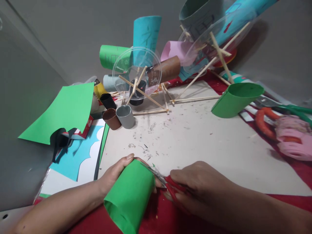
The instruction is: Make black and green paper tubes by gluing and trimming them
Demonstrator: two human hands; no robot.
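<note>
My left hand is wrapped round the far end of a green paper tube, which slants toward me over the board's near edge. Red-handled scissors are gripped in my right hand. Their blades lie at the tube's far rim, where a small green scrap sticks up. Part of my left fingers is hidden behind the tube. Farther off on the board, a second green paper tube stands at the right. Three short cups, one brown, one grey and one black, stand at the left.
A pale board with dark scraps lies on a red cloth. Behind stand stick frames bearing clear discs and coloured paper tubes. Green and blue paper sheets fill the left. Green-handled scissors and a pink tape roll lie right.
</note>
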